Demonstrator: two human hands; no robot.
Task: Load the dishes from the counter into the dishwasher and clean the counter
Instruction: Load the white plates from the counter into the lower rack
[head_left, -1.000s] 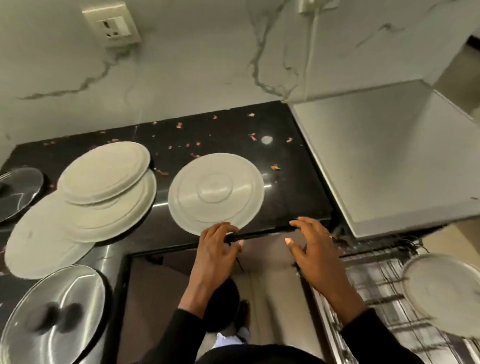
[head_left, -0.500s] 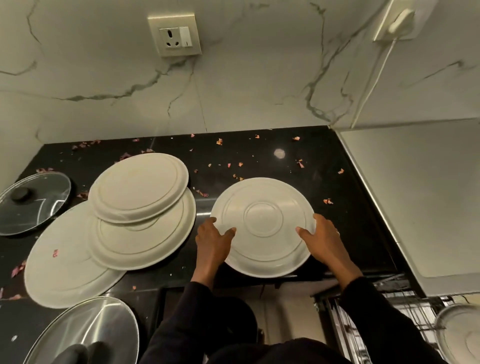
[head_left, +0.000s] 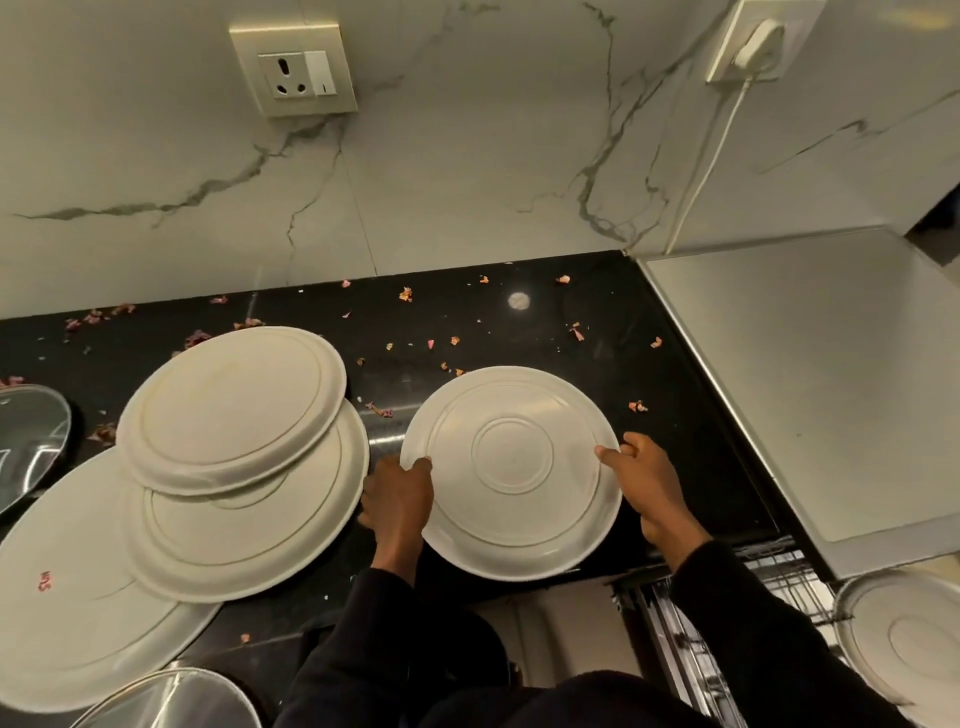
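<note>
A white plate (head_left: 511, 470) lies upside down on the black counter (head_left: 675, 441), near its front edge. My left hand (head_left: 397, 499) grips its left rim and my right hand (head_left: 647, 483) grips its right rim, thumbs on top. To the left, three more white plates (head_left: 234, 405) overlap in a loose pile. At the lower right the dishwasher rack (head_left: 691, 654) is pulled out, with one white plate (head_left: 904, 644) standing in it.
Petal-like scraps (head_left: 405, 294) litter the counter. A glass lid (head_left: 31, 441) lies at the far left and a metal lid (head_left: 171, 701) at the bottom left. The grey dishwasher top (head_left: 831, 389) fills the right. A socket (head_left: 293, 70) and a plugged cable (head_left: 717, 156) are on the marble wall.
Both hands moved from the counter's front edge onto the plate's two rims and took hold. The view tilted up toward the wall.
</note>
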